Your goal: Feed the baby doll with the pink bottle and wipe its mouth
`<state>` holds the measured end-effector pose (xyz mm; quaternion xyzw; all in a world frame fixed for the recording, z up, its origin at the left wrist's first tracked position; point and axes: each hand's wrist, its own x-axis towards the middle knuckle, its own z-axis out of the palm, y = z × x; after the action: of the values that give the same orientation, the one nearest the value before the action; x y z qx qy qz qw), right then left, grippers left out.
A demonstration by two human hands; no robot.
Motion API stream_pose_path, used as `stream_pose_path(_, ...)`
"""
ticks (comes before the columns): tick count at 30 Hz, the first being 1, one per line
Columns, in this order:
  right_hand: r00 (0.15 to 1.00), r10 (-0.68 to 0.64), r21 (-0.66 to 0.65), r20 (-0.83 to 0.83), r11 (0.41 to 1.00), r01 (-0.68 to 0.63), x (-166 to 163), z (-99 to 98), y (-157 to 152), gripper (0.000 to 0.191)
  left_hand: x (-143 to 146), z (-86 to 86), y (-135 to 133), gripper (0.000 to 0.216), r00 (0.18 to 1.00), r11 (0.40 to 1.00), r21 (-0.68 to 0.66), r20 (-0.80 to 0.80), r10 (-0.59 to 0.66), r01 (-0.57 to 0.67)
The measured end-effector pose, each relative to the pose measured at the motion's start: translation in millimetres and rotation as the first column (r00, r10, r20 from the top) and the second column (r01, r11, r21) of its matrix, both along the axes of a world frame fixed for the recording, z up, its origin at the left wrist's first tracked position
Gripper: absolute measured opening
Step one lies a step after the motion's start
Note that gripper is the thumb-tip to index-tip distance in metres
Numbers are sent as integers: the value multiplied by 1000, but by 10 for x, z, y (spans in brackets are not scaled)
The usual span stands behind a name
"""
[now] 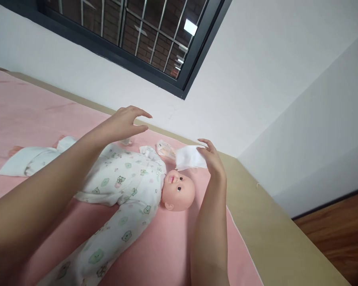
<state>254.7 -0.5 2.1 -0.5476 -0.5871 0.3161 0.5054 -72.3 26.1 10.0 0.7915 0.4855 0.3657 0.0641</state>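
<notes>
My left grip point(123, 123) hangs spread near one bald, white-clad doll point(128, 174), head rightward; my right grip point(214, 159), hold unclear, overlaps one white rectangular sheet point(189, 158), long axis left-right.

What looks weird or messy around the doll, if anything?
Nothing looks clearly spilled or broken. One odd bit: the pink sheet has faint darker streaks past the feet of the doll, toward the wall. They could be stains or creases; I can't tell which.
</notes>
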Motion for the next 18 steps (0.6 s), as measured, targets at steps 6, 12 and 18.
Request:
stream_pose_path(6, 1000, -11, -42, 25, 999, 12, 44, -70, 68, 18, -303, 212, -135, 46, 992, 995, -90, 120, 45, -35)
stream_pose_path(12, 997, 45, -33, 55, 999, -43, -58, -85, 370, 18, -541, 290, -198, 44, 967, 991, -104, 231, 111, -89)
stream_pose_path(18, 976, 207, 5, -72, 978, -207, -221, -39, 820, 40, -522, 264, -150, 43, 979, 996, -69, 192, 74, -62)
